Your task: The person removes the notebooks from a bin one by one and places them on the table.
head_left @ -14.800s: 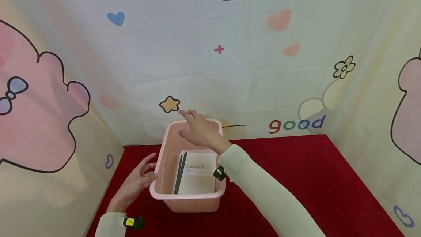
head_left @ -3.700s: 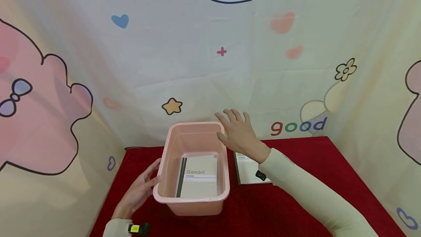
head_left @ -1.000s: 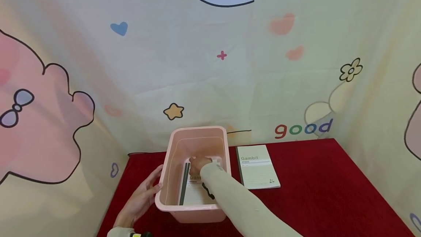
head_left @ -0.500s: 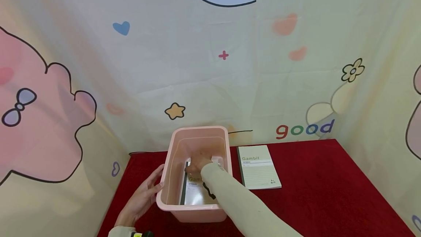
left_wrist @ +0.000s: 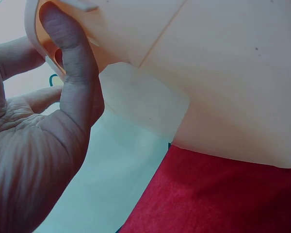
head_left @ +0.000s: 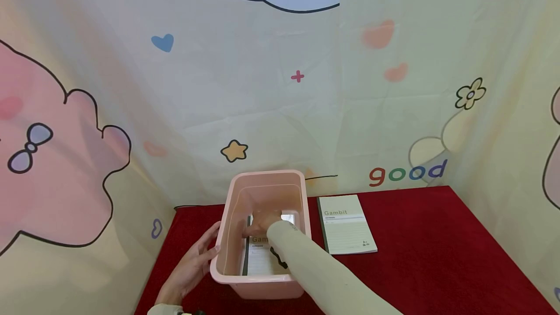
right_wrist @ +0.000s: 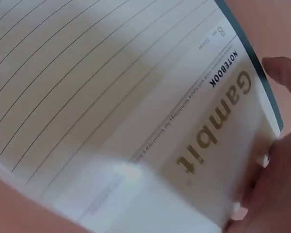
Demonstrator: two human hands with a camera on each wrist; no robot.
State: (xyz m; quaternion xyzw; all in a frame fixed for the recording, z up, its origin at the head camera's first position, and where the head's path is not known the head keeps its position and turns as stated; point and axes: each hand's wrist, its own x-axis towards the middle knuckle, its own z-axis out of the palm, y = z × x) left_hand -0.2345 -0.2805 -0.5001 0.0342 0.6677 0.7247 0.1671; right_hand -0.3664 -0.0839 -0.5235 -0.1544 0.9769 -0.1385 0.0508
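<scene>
In the head view a pink plastic tub (head_left: 264, 278) stands on the red cloth. Inside it lies a white Gambit notebook (head_left: 259, 259) with a dark spine. My right hand (head_left: 264, 221) reaches down into the tub and grips the notebook's top end. The right wrist view shows the thumb (right_wrist: 281, 68) beside the spine and curled fingers at the top edge, partly hidden. My left hand (head_left: 190, 264) touches the tub's left rim from outside, thumb and fingers extended. In the left wrist view that thumb (left_wrist: 75, 63) rests against the rim.
A second Gambit notebook (head_left: 347, 225) lies flat on the red cloth (head_left: 420, 247), right of the tub. A printed curtain (head_left: 271, 86) rises behind and at both sides. My right sleeve (head_left: 323, 276) crosses the tub's right rim.
Between the oldest frames a notebook came to lie right of the tub. My right hand then moved left into the tub, staying there over the last second. The left hand keeps to the rim.
</scene>
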